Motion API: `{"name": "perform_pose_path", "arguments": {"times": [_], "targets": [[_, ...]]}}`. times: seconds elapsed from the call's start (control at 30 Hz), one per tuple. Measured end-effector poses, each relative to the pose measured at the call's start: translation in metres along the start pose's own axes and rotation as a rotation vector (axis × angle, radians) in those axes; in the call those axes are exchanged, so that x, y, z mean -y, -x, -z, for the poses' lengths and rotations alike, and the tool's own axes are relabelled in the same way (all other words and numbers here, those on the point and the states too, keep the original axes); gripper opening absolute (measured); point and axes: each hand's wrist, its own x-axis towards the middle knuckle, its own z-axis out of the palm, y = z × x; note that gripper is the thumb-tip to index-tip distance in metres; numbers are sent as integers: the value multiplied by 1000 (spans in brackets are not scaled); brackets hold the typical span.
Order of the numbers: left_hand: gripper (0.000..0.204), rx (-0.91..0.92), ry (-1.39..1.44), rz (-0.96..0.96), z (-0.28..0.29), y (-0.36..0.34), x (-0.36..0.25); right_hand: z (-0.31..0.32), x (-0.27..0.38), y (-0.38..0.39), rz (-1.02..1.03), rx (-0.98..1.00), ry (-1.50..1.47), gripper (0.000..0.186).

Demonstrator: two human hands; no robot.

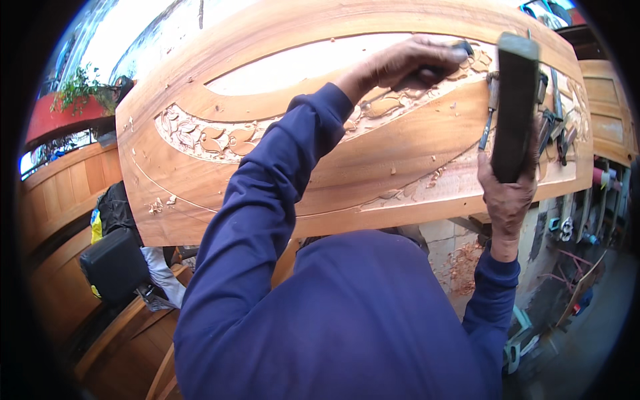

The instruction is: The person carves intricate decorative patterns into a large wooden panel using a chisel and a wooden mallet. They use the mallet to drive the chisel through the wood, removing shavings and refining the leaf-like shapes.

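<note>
A large wooden panel (393, 157) lies before me, carved with a curved band of flowers and leaves (230, 140). Over the far right part of that band, my left hand (420, 63) is closed around a chisel (462, 48). Only its dark butt end shows; the blade is hidden behind my fingers. My right hand (508, 193) grips a dark, block-shaped mallet (517, 100), raised upright above the panel's right side. Mallet and chisel are apart.
Several carving chisels (489, 117) lie on the panel beside and beyond the mallet. Wood shavings (160, 205) are scattered on its left. A black case (115, 265) stands at left, a red planter (67, 110) at far left. Wooden door panels (608, 110) lean at far right.
</note>
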Motion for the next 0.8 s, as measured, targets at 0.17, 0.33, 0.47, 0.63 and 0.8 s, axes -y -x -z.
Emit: {"name": "perform_pose_path", "arguments": {"times": [0.17,0.33,0.47,0.63,0.8], "targets": [[38,-12,-400,85,-39,16,12,28,-7,17,-169,-132,-47,62],[39,21,-70,-132,3,30,9,43,-5,8,38,-267,1,51],[46,200,-707,-84,-35,34,21,53,-2,-2,74,-280,-207,55],[37,-60,-140,-231,-14,27,5,59,3,-11,150,-320,-236,41],[41,-94,-271,-215,-24,29,12,57,8,-20,168,-303,-280,39]]}}
